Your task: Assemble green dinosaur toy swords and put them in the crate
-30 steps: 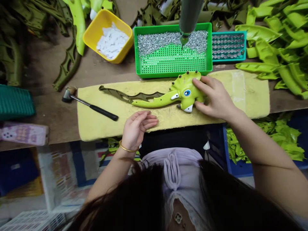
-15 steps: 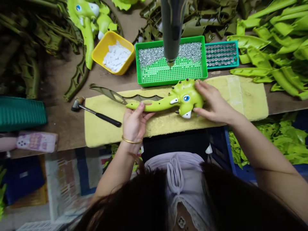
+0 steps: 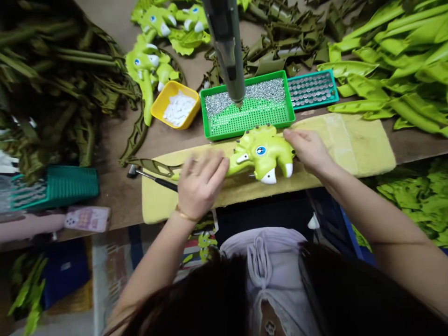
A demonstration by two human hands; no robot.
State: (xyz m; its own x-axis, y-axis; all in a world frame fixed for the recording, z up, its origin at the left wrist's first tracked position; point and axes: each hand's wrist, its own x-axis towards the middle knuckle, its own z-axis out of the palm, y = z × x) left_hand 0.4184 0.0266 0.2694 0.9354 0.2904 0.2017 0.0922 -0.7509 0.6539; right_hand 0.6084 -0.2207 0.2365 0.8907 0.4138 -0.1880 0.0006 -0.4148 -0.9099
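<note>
Toy (image 3: 271, 161) is lying on the mat (image 3: 371, 140), seemingly being positioned and calling for steadying next, the right hand (image 3: 310, 148) pinching its edge, the left hand (image 3: 201, 186) covering its narrow part, grip unclear.

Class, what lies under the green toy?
The yellow pad shows beside the green toy; whatever lies directly beneath is covered. The left hand also hides some pad.

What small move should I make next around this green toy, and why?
Perhaps slide the hammer aside with your left hand while your right hand steadies the green toy: the hammer's handle ends close to the left hand and its head lies near the olive strip, so it could interfere.
</note>
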